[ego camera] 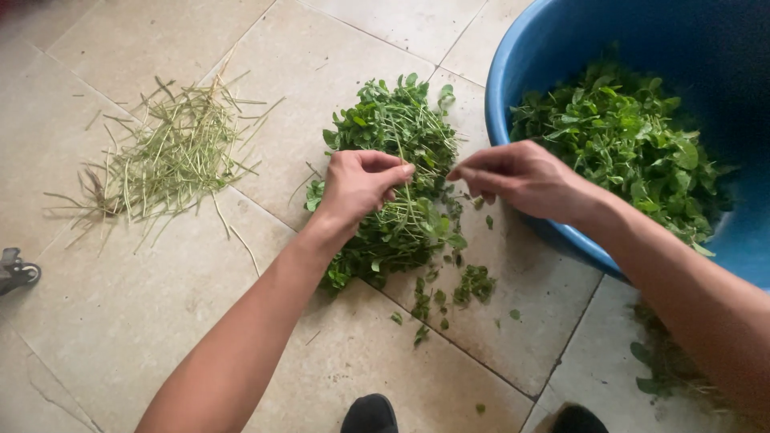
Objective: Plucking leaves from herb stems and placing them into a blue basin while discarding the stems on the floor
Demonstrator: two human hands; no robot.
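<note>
1. Left hand (358, 186) has a closed grip on a thin green stem (403, 172), right over the heap of leafy green herbs (401, 184) on the tiled floor (120, 321).
2. Right hand (521, 175) fingertips pinched together just beside it, whether on that stem I can't tell, next to the big blue plastic tub (501, 72).

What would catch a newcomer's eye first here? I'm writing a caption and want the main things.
First, the heap of small-leaved green herbs on the beige floor tiles at centre, where the left hand grips a bunch and the right hand pinches a thin stem. To the right stands a large blue plastic tub with more greens inside. On the left lies a loose scatter of pale bare stalks.
</note>
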